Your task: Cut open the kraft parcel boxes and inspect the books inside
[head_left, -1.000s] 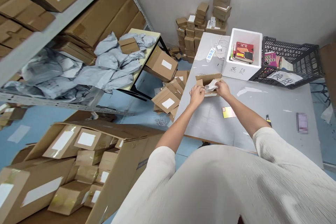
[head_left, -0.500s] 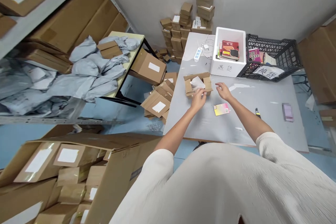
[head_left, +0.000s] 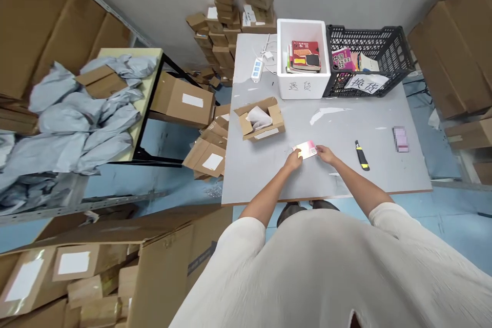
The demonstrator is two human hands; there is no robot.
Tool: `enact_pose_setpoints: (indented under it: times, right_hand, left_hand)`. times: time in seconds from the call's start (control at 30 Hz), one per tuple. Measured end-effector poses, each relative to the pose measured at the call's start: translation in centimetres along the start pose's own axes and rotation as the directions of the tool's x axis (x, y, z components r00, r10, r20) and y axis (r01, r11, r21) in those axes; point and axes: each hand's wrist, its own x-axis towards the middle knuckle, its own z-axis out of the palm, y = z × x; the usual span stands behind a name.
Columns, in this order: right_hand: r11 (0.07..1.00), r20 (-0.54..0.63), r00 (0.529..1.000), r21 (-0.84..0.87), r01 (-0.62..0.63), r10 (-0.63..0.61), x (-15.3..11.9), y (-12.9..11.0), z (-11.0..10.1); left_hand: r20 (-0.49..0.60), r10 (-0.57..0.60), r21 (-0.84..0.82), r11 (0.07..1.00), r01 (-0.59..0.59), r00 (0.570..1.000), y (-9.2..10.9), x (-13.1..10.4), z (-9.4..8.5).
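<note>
A small flat pink-and-yellow booklet (head_left: pixel 307 149) is held between both hands over the near part of the grey table (head_left: pixel 253 174). My left hand (head_left: pixel 293 159) grips its left edge, fingers closed. At its right edge, my right hand (head_left: pixel 326 155) pinches the corner. Just beyond, to the left, stands an opened cardboard box (head_left: pixel 265 135) with its flaps up and crumpled white paper (head_left: pixel 259 118) inside. To the right of my right hand lies a black-and-yellow utility knife (head_left: pixel 362 156).
A white foam box (head_left: pixel 303 87) with books and a black plastic crate (head_left: pixel 388 79) stand along the table's back. A power strip (head_left: pixel 257 69) lies left of them. A phone-like purple item (head_left: pixel 401 139) lies far right. A big carton (head_left: pixel 169 266) of parcels is at lower left.
Both hands have left the cardboard box area and come nearer to me. They have taken hold of the booklet, which lay on the table before. The view has shifted right.
</note>
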Motion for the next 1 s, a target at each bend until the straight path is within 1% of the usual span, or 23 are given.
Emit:
enact_pose_setpoints:
  times: [0.07, 0.17, 0.3, 0.4, 0.53, 0.6, 0.67, 0.73, 0.77, 0.83, 0.9, 0.97, 1.0]
  right_hand:
    - [0.999, 0.020, 1.000, 0.040, 0.004, -0.005, 0.1, 0.7, 0.8]
    - [0.999, 0.043, 0.999, 0.052, -0.008, 0.005, 0.5, 1.3, 1.7]
    - [0.994, 0.003, 0.998, 0.079, -0.070, 0.070, 1.1, 1.6, 2.3]
    - [0.980, -0.039, 0.985, 0.109, -0.165, 0.170, 1.0, 1.8, 2.0]
    - [0.951, -0.046, 0.960, 0.152, -0.268, 0.278, 0.3, 1.9, 1.6]
    - [0.944, -0.056, 0.952, 0.154, -0.291, 0.302, 0.0, 1.7, 1.5]
    - [0.948, -0.074, 0.954, 0.155, -0.277, 0.290, -0.3, 1.2, 1.4]
    - [0.967, -0.109, 0.968, 0.144, -0.210, 0.226, -0.4, 0.3, 1.1]
    - [0.981, -0.141, 0.975, 0.123, -0.153, 0.170, -0.5, -0.2, 0.9]
    - [1.000, -0.228, 0.974, 0.022, -0.010, 0.015, -0.8, -1.3, 0.3]
    - [0.979, -0.274, 0.945, -0.146, 0.144, -0.180, -1.3, -2.1, -0.1]
    - [0.914, -0.230, 0.913, -0.313, 0.257, -0.336, -2.1, -2.2, -0.2]
    - [0.879, -0.180, 0.908, -0.376, 0.292, -0.378, -2.5, -2.0, -0.1]
  left_hand:
    - [0.010, -0.040, 0.015, 0.999, 0.039, 0.999, -0.6, 0.1, 1.0]
    - [0.036, -0.079, 0.003, 0.997, 0.078, 0.996, -1.2, 0.1, 1.8]
    - [0.044, -0.115, -0.015, 0.993, 0.115, 0.992, -1.8, 0.2, 2.3]
    - [0.040, -0.094, -0.010, 0.995, 0.094, 0.995, -2.3, 0.1, 2.5]
    - [0.040, -0.046, -0.015, 0.999, 0.046, 0.998, -3.0, 0.0, 2.8]
    - [0.048, -0.023, -0.051, 0.998, 0.026, 0.999, -3.2, 0.1, 3.1]
    - [0.046, -0.020, -0.107, 0.994, 0.024, 0.999, -3.1, 0.4, 3.4]
    - [0.019, -0.026, -0.175, 0.984, 0.029, 0.999, -2.7, 1.0, 3.5]
    - [-0.001, -0.030, -0.207, 0.978, 0.029, 1.000, -2.5, 1.3, 3.4]
    - [-0.041, -0.030, -0.258, 0.966, 0.018, 0.999, -1.9, 1.9, 3.1]
    - [-0.071, -0.020, -0.290, 0.957, -0.001, 0.997, -1.5, 2.3, 2.6]
    - [-0.090, -0.017, -0.314, 0.949, -0.012, 0.996, -1.3, 2.4, 2.3]
    - [-0.094, -0.025, -0.325, 0.946, -0.007, 0.995, -1.4, 2.4, 2.2]
